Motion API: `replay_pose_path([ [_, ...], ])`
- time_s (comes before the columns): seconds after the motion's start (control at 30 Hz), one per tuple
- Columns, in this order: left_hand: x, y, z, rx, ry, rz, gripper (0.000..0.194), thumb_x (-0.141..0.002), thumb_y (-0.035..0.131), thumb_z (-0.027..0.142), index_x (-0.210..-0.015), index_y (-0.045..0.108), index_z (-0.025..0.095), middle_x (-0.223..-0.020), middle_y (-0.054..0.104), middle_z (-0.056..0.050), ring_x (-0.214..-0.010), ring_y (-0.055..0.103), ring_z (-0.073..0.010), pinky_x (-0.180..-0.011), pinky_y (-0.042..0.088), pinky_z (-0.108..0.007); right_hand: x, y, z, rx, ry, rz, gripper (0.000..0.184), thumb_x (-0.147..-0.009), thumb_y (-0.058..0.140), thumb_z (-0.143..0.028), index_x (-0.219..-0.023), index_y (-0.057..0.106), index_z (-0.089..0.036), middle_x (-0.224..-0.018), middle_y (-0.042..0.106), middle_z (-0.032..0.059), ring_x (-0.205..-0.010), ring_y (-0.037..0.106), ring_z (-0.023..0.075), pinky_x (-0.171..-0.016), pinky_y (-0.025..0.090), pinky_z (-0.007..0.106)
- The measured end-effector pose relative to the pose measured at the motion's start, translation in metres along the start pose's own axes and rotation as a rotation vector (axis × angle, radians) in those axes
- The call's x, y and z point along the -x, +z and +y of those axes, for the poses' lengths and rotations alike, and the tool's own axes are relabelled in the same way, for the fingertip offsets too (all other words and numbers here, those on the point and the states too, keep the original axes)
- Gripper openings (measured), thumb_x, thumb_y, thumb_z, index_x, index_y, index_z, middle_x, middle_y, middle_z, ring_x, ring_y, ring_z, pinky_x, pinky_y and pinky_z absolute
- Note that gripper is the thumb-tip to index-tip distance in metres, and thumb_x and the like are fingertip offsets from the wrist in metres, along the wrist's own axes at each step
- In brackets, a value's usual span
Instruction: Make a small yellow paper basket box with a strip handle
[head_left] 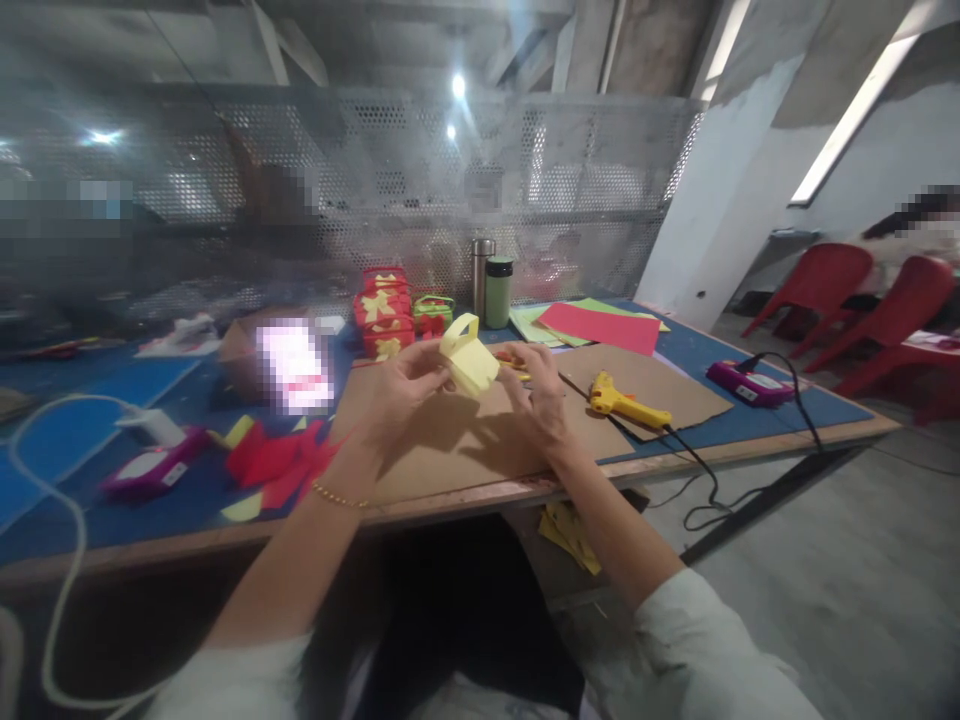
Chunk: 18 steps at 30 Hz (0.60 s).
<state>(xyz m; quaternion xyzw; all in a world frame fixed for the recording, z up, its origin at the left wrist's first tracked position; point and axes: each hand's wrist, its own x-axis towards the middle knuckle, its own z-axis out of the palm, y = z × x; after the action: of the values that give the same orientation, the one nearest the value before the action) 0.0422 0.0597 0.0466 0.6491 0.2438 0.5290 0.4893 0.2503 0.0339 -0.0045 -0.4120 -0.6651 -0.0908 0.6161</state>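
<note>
A small pale yellow paper basket (pixel 471 368) with a strip handle arching over its top is held above the cardboard, tilted. My left hand (pixel 415 388) grips its left side between thumb and fingers. My right hand (pixel 538 392) is close by on the basket's right, fingers apart and slightly bent; whether a fingertip touches the paper I cannot tell. Just behind that hand, an orange-handled tool (pixel 510 362) lies partly hidden. The brown cardboard sheet (pixel 427 462) covers the table under both hands. Right of it rests a yellow glue gun (pixel 628 404) with a black cord.
Red paper baskets (pixel 384 315), a green one (pixel 433 312) and a green bottle (pixel 498 293) stand at the back. Red paper scraps (pixel 274 462), a lit phone (pixel 295 366) and a purple power strip (pixel 155 464) are left; another purple strip (pixel 750 383) is right.
</note>
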Motion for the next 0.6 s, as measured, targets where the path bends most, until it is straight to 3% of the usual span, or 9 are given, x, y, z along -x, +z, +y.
replay_pose_path([
  [0.07,0.0,-0.002,0.0,0.025,0.003,-0.039,0.04,-0.074,0.086,0.029,-0.113,0.079,0.02,-0.102,0.078,-0.006,-0.077,0.066,-0.0132,-0.073,0.055,-0.028,-0.004,-0.002,0.007,-0.1,0.221,0.009,0.046,-0.103,0.047,-0.056,-0.12,0.066,-0.018,-0.115,0.066,0.016,-0.106,0.064,0.0273,-0.092,0.055,0.046],
  [0.17,0.0,-0.005,0.0,0.039,-0.008,-0.103,0.039,-0.075,0.088,0.032,-0.111,0.081,0.021,-0.104,0.078,-0.007,-0.078,0.066,-0.0144,-0.073,0.056,-0.03,-0.007,-0.002,0.008,-0.297,0.509,-0.088,0.054,-0.097,0.049,-0.069,-0.112,0.07,-0.021,-0.11,0.07,0.0127,-0.097,0.067,0.0257,-0.081,0.059,0.042],
  [0.3,0.001,-0.007,0.002,0.001,-0.023,-0.137,0.035,-0.077,0.086,0.03,-0.111,0.081,0.022,-0.103,0.078,-0.007,-0.079,0.065,-0.0144,-0.074,0.055,-0.029,-0.009,-0.001,0.001,-0.623,0.86,-0.217,0.06,-0.087,0.055,-0.079,-0.108,0.074,-0.026,-0.093,0.075,0.0077,-0.064,0.064,0.0203,-0.051,0.054,0.035],
  [0.43,0.002,-0.006,0.003,-0.084,-0.041,-0.17,0.033,-0.08,0.082,0.029,-0.113,0.081,0.02,-0.098,0.077,-0.006,-0.074,0.063,-0.0135,-0.07,0.053,-0.028,-0.009,0.0,0.003,-0.735,0.953,-0.118,0.049,-0.075,0.077,-0.068,-0.1,0.072,-0.027,-0.086,0.075,0.0041,-0.054,0.06,0.016,-0.041,0.05,0.029],
  [0.6,0.002,-0.008,-0.001,-0.199,-0.061,-0.119,0.042,-0.076,0.075,0.02,-0.117,0.079,0.025,-0.091,0.079,-0.005,-0.074,0.067,-0.0185,-0.066,0.055,-0.031,-0.008,0.0,0.011,-0.718,0.906,-0.086,0.048,-0.073,0.077,-0.064,-0.099,0.072,-0.024,-0.084,0.075,0.0034,-0.06,0.063,0.0158,-0.043,0.049,0.025],
])
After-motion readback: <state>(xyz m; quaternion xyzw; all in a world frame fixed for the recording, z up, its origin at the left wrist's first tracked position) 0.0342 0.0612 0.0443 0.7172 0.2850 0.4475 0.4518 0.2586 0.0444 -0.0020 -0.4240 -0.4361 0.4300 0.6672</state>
